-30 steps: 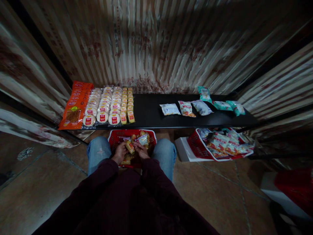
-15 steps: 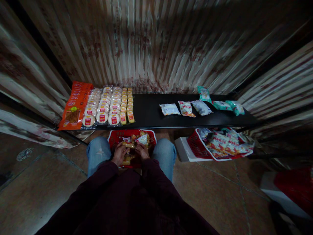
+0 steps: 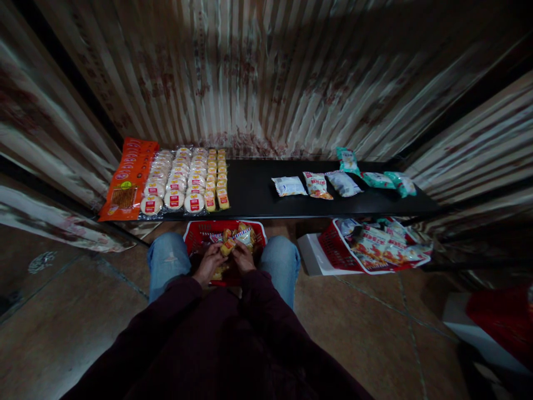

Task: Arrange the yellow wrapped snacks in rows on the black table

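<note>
Over a red basket (image 3: 260,233) between my knees, both hands hold a small yellow packaged snack (image 3: 227,246). My left hand (image 3: 209,263) is closed on its left side. My right hand (image 3: 242,258) pinches its right side. More wrapped snacks, some with striped edges (image 3: 245,235), lie in the basket beneath and behind the hands. Small yellow packs (image 3: 222,198) stand in two narrow rows on the black shelf (image 3: 252,194), beside rows of round white packaged pieces (image 3: 194,203).
Orange packets (image 3: 122,186) lie at the shelf's left end. White bags (image 3: 289,186) and green bags (image 3: 377,179) lie to the right. A second red basket (image 3: 333,249) full of bags rests on a white box (image 3: 310,254).
The yellow snack between my hands has been turned, so its red label now shows. My left hand has shifted slightly right, closer to my right hand.
</note>
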`<state>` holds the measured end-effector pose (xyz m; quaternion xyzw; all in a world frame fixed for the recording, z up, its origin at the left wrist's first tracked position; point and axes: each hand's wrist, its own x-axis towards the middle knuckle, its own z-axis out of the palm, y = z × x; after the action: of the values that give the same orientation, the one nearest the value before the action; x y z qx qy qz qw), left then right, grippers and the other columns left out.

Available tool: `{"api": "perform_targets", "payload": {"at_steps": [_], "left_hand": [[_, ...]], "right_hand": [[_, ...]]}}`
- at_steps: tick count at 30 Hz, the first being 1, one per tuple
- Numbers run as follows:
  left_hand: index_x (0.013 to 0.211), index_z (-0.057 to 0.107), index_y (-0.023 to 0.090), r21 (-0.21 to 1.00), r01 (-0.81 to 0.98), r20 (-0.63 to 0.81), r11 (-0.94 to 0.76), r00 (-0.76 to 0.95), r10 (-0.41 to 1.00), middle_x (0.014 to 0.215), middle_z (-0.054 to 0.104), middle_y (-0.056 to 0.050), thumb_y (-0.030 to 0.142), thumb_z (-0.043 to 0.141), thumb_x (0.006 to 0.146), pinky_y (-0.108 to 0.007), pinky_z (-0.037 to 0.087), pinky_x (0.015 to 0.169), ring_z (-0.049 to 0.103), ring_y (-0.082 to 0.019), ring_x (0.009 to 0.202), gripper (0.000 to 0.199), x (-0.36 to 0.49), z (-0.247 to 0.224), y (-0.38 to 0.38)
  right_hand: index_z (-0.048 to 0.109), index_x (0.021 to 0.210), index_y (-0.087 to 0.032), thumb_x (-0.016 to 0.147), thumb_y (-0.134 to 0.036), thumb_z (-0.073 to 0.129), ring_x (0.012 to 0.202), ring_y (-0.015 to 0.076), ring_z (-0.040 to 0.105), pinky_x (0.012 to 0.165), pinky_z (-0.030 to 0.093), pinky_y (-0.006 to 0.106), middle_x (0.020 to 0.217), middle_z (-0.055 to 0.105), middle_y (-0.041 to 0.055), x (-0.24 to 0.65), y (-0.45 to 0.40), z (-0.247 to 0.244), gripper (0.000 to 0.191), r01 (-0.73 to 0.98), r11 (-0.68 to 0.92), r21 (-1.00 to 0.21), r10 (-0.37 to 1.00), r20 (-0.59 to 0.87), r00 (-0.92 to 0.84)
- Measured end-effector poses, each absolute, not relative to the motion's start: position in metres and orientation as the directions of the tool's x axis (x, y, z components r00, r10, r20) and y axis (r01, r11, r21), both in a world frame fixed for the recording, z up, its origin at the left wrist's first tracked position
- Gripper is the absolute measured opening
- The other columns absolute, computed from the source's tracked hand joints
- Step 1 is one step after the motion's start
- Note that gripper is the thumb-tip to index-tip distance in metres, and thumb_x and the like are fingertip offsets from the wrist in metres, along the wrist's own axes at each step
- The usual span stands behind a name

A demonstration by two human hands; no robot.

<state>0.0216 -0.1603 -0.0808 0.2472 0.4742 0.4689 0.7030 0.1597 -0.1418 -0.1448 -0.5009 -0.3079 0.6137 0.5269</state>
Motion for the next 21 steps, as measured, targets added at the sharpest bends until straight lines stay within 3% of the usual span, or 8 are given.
{"api": "perform_targets", "payload": {"at_steps": [3, 6, 13, 17, 21], "left_hand": [[0.085, 0.059, 0.019, 0.806, -0.395, -0.461, 0.442, 0.051, 0.886, 0.091, 0.064, -0.002, 0.026, 0.068, 0.064, -0.029, 0.049, 0.078, 0.062, -0.014, 0.083, 0.024, 0.019, -0.08, -0.158], [0.082, 0.059, 0.019, 0.845, -0.327, -0.447, 0.423, 0.002, 0.895, 0.083, 0.063, 0.0, 0.024, 0.071, 0.062, -0.027, 0.048, 0.074, 0.061, -0.013, 0.078, 0.025, 0.019, -0.084, -0.158], [0.093, 0.064, 0.02, 0.902, -0.221, -0.388, 0.37, -0.043, 0.921, 0.101, 0.064, -0.004, 0.01, 0.068, 0.06, -0.031, 0.045, 0.087, 0.059, -0.017, 0.095, 0.034, 0.027, -0.089, -0.158], [0.092, 0.064, 0.02, 0.935, -0.162, -0.326, 0.316, -0.033, 0.945, 0.098, 0.065, -0.004, 0.008, 0.065, 0.062, -0.033, 0.043, 0.093, 0.058, -0.017, 0.098, 0.032, 0.03, -0.086, -0.155], [0.093, 0.063, 0.022, 0.935, -0.127, -0.34, 0.331, -0.063, 0.938, 0.092, 0.065, -0.003, 0.008, 0.066, 0.062, -0.033, 0.045, 0.088, 0.058, -0.016, 0.092, 0.034, 0.032, -0.088, -0.154]], "right_hand": [[0.061, 0.108, -0.021, 0.055, -0.036, 0.074, 0.098, 0.0228, 0.064, 0.089, 0.049, 0.04, 0.103, 0.07, 0.0056, 0.158, -0.143, -0.143, 0.056, -0.418, -0.266, -0.869, 0.945, -0.321, 0.065], [0.059, 0.109, -0.023, 0.053, -0.031, 0.075, 0.097, 0.0215, 0.065, 0.09, 0.049, 0.039, 0.106, 0.069, 0.0049, 0.156, -0.143, -0.142, 0.058, -0.501, -0.268, -0.823, 0.936, -0.346, 0.067], [0.062, 0.087, -0.021, 0.051, -0.029, 0.077, 0.085, 0.0197, 0.066, 0.083, 0.051, 0.036, 0.087, 0.072, 0.0026, 0.157, -0.14, -0.147, 0.039, -0.53, -0.249, -0.81, 0.923, -0.364, 0.123], [0.063, 0.082, -0.02, 0.052, -0.034, 0.076, 0.077, 0.0172, 0.065, 0.079, 0.051, 0.033, 0.083, 0.072, 0.001, 0.155, -0.14, -0.149, 0.035, -0.532, -0.249, -0.81, 0.917, -0.373, 0.139], [0.065, 0.085, -0.021, 0.054, -0.036, 0.076, 0.076, 0.0167, 0.065, 0.079, 0.05, 0.033, 0.086, 0.072, 0.0011, 0.152, -0.142, -0.147, 0.037, -0.546, -0.224, -0.807, 0.922, -0.358, 0.151]]}}
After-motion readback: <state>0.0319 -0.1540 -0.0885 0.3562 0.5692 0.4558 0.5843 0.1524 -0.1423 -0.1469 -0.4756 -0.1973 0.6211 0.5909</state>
